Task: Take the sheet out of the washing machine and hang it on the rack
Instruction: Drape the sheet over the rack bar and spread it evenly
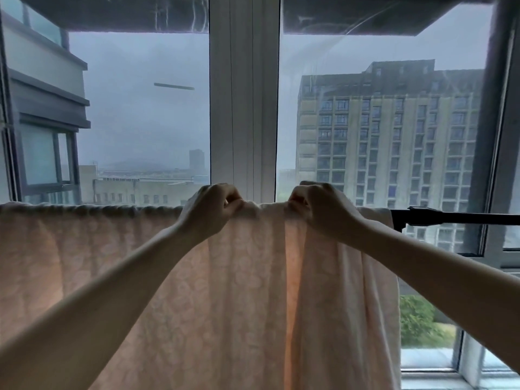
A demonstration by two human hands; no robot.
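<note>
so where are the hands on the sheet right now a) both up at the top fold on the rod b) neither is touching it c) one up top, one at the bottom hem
a: the left hand and right hand both pinch the sheet along its top fold, level with the rod.

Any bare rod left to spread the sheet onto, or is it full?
Free: only the black rod right of the sheet, running to the frame's right edge. Crowded: the sheet covers everything from there to the left edge, and it is bunched in the middle, where the left hand and right hand grip its top fold.
</note>
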